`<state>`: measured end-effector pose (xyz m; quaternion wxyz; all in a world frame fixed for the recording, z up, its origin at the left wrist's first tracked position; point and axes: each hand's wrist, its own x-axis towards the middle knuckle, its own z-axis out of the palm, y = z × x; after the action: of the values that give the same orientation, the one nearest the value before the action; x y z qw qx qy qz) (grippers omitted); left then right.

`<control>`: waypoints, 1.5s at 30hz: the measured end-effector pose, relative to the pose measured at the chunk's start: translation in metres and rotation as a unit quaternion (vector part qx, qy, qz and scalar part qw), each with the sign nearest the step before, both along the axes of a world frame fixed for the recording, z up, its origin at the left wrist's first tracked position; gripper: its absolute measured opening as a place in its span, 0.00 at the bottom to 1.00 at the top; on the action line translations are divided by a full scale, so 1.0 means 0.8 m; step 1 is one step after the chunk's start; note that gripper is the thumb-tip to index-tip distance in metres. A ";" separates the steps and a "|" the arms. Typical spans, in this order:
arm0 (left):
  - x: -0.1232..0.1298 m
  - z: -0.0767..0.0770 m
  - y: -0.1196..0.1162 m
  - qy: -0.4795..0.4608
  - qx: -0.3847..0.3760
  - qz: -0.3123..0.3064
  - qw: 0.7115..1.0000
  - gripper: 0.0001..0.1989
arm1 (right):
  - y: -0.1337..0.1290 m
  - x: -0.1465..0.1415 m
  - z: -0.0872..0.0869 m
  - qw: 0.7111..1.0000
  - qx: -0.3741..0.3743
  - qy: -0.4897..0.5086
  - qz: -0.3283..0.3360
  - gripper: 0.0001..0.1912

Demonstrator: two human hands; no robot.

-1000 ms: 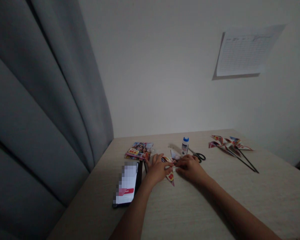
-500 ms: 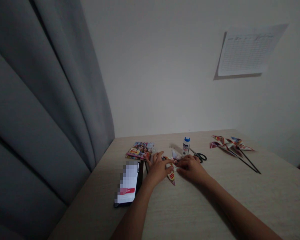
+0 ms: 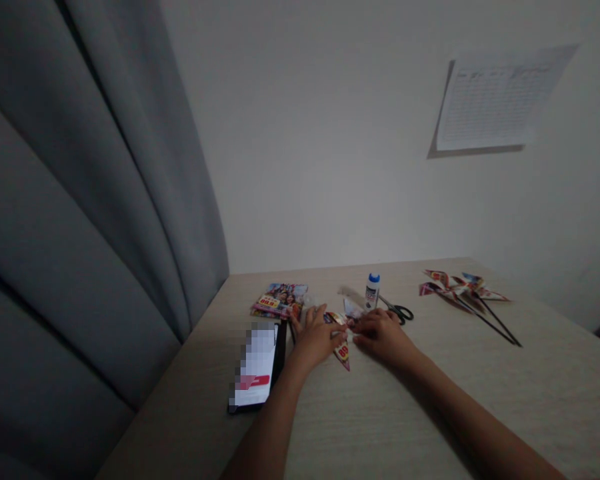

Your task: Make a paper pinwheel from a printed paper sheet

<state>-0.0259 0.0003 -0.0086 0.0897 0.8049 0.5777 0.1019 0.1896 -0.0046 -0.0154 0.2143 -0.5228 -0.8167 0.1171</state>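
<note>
A paper pinwheel (image 3: 343, 352) of colourful printed paper lies on the table between my two hands, its middle partly hidden by fingers. My left hand (image 3: 316, 339) has thumb and index finger on the pinwheel's left side, while its other fingers are spread. From the right, my right hand (image 3: 384, 336) pinches the pinwheel near its centre with bent fingers. Just behind that hand stands a white glue bottle (image 3: 373, 293) with a blue cap. Black-handled scissors (image 3: 405, 313) lie to its right, partly covered.
A phone (image 3: 255, 370) with a lit screen lies left of my left forearm. Behind it is a stack of printed leaflets (image 3: 280, 300). Two pinwheels on black sticks (image 3: 453, 288) lie at the right. A grey curtain (image 3: 130, 200) hangs along the table's left side.
Both hands stay at the pinwheel in nearly the same pose. Only very slight finger movement shows.
</note>
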 end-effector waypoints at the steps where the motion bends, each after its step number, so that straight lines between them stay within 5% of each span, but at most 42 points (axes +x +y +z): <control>1: 0.000 0.000 0.000 0.001 0.001 -0.003 1.000 0.18 | 0.000 0.000 0.000 1.000 0.001 0.001 -0.004 0.12; 18: 0.008 0.011 -0.005 -0.028 0.024 0.040 0.999 0.18 | -0.001 -0.001 0.000 1.000 0.005 0.014 -0.001 0.12; 45: 0.002 0.008 -0.005 -0.016 -0.010 0.009 1.000 0.18 | 0.002 0.001 -0.005 1.000 0.006 0.007 -0.007 0.12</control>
<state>-0.0246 -0.0035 -0.0022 0.1065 0.7970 0.5843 0.1097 0.1900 -0.0033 -0.0196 0.2243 -0.5267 -0.8119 0.1144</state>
